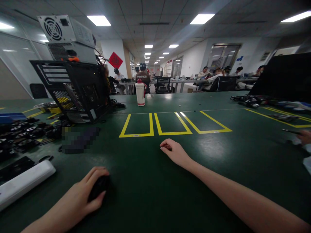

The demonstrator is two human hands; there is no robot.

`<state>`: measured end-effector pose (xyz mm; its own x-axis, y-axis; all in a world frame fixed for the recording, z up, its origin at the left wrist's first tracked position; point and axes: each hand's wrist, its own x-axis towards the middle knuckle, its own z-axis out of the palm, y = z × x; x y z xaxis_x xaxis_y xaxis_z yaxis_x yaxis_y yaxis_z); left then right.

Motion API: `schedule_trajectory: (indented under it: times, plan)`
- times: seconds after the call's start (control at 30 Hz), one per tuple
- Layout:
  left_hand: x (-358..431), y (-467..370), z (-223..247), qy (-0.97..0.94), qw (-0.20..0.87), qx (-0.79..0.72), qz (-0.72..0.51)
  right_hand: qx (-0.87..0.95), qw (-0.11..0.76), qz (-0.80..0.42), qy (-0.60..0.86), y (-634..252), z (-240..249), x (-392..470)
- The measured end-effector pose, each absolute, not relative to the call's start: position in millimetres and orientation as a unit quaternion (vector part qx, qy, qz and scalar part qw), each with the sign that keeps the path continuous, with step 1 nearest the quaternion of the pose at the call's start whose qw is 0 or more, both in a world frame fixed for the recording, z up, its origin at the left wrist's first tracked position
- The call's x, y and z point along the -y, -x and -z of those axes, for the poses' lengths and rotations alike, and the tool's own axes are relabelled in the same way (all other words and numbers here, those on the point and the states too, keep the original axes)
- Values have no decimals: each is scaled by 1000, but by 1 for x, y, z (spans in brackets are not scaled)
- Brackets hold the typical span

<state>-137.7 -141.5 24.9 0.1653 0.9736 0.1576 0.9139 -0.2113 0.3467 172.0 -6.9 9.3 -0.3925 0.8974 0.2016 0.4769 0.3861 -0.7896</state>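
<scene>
My left hand (91,191) is wrapped over a black computer mouse (99,188) on the green tabletop (145,181), with the thumb on its near side and the fingers over its far side. Part of the mouse is hidden under the palm. My right hand (175,152) rests on the table near the middle, its fingers curled in and the thumb close to the fingertips. Nothing shows in it. Just beyond it lie several yellow tape outlines (173,133).
An open black computer case (80,90) stands at the left with grey power supplies (73,32) on top. Black parts (19,139) and a white bar (26,184) lie at the left. A white cup (140,94) stands farther back. Another person's hand (305,137) is at the right edge.
</scene>
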Motion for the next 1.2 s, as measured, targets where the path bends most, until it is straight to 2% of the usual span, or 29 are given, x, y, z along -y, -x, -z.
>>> schedule_trajectory:
  times: [0.07, 0.13, 0.27, 0.4, 0.77, 1.0, 1.2]
  plan:
    - [105, 106, -33, -786, 166, -578, -140, 752, 329, -345, 455, -171, -8, 1]
    - [64, 73, -38, -802, 193, -548, -139, 735, 339, -363, 461, -170, -6, -7]
    - [-8, 20, -30, -821, 131, -528, -172, 697, 381, -395, 462, -168, -1, -32]
    - [-43, -3, -19, -830, 122, -512, -185, 677, 402, -406, 464, -165, 0, -57]
    - [-52, -5, -7, -822, 101, -512, -228, 616, 397, -510, 450, -160, -7, -67]
    - [-44, -4, -8, -810, 148, -508, -252, 597, 396, -535, 448, -159, -15, -56]
    - [-14, 4, -18, -856, 164, -410, -269, 647, 413, -524, 368, -164, -17, -34]
